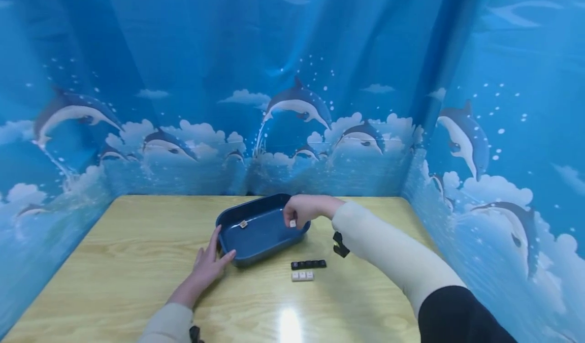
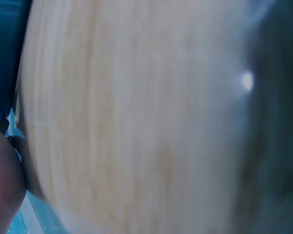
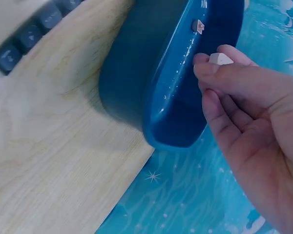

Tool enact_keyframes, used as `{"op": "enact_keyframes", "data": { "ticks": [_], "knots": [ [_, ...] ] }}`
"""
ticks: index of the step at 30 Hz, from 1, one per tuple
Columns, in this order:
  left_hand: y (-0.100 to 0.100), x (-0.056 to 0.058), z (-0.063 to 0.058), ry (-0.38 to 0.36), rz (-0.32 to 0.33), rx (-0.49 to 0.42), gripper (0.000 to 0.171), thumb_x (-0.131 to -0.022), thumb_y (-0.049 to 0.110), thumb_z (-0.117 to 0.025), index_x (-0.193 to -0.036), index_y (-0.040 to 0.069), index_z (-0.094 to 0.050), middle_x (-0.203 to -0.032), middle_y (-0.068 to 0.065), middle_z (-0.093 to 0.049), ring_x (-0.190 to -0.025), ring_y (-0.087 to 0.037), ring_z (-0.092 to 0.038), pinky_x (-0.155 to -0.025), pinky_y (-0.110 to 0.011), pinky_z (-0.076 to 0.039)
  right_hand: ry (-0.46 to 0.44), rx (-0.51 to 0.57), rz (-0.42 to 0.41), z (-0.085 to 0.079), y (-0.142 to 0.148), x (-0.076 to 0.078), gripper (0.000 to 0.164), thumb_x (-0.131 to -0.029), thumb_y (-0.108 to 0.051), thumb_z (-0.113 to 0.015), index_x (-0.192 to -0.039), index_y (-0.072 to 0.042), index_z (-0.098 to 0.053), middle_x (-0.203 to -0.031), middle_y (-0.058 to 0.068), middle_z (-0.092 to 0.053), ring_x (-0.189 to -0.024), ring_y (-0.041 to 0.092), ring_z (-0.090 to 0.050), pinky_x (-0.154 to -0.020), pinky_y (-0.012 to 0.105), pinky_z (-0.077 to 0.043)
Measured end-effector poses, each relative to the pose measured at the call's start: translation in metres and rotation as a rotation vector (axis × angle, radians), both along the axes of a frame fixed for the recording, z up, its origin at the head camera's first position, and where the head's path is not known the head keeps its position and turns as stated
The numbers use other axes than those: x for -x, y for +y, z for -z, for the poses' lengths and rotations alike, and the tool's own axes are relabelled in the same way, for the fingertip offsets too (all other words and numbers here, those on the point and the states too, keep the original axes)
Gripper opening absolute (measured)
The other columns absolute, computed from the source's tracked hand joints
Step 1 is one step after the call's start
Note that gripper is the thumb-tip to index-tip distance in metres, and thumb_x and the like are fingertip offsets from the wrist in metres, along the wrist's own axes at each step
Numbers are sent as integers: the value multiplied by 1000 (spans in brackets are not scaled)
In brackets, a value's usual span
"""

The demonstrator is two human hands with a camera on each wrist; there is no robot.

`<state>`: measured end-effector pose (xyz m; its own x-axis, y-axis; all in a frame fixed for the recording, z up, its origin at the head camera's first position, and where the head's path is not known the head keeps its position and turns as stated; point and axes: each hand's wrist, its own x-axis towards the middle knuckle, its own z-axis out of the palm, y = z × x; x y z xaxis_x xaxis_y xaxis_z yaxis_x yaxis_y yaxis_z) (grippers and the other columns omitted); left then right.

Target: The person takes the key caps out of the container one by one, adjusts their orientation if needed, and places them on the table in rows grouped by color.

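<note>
A white keycap [image 3: 219,59] is pinched between the thumb and fingers of my right hand [image 1: 303,211], over the right end of a dark blue tray [image 1: 262,255]. Inside that tray, toward its left end, lies another keycap [image 1: 243,224], which the right wrist view shows underside up. My left hand [image 1: 210,264] rests against the tray's left side with its fingers spread and thumb near the front rim. On the table before the tray sit a row of several black keycaps [image 1: 309,264] and, nearer me, a short row of white keycaps [image 1: 302,276].
The pale wooden table [image 1: 137,261] carries everything. A blue curtain [image 1: 205,53] printed with dolphins hangs behind it and along both sides. Black straps [image 1: 340,245] show near the wrists. Mostly blurred table fills the left wrist view.
</note>
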<state>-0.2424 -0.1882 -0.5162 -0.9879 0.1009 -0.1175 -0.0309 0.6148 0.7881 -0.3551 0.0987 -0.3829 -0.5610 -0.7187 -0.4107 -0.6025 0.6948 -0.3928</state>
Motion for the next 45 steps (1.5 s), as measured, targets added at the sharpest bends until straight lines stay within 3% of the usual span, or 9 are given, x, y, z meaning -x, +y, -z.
{"op": "enact_keyframes", "data": {
  "ticks": [6,11,20,28,37,45],
  "knots": [
    [-1,-1,-1,-24,-10,-3,88,-99,46,-52,-156,22,11,-157,-27,-5,-136,-58,14,-107,-68,9,-37,108,42,1,19,-20,18,-82,3,-75,-94,-10,-71,-86,-4,-66,-75,10,-58,-66,27,-52],
    [-1,0,1,-37,-6,6,88,-100,46,-50,-156,24,14,-157,-27,-4,-136,-58,15,-107,-69,9,-8,184,45,10,33,-40,15,-80,0,-78,-89,-11,-72,-89,-6,-62,-75,8,-58,-67,24,-53],
    [-2,1,0,-26,5,-5,88,-99,48,-50,-156,23,14,-157,-28,-5,-137,-56,14,-109,-64,12,19,303,85,30,54,-69,18,-79,2,-77,-96,-4,-77,-88,-6,-57,-75,6,-56,-67,22,-53],
    [-1,1,-1,-35,7,-5,88,-100,46,-51,-155,24,14,-157,-27,-4,-138,-55,13,-110,-63,13,45,391,242,53,68,-94,25,-77,1,-79,-101,-4,-75,-90,-6,-62,-76,6,-59,-68,22,-54],
    [-1,1,2,-35,10,-13,88,-100,47,-50,-156,25,14,-157,-27,-3,-137,-55,16,-109,-64,13,113,497,536,83,70,-119,18,-75,3,-78,-91,-4,-75,-84,-4,-66,-75,10,-60,-66,23,-53],
    [-2,2,1,-32,12,-3,88,-100,47,-50,-156,24,14,-157,-27,-4,-138,-54,16,-110,-63,14,186,518,600,100,70,-135,19,-74,5,-76,-88,-8,-75,-81,-5,-62,-72,10,-56,-63,22,-51]
  ]
}}
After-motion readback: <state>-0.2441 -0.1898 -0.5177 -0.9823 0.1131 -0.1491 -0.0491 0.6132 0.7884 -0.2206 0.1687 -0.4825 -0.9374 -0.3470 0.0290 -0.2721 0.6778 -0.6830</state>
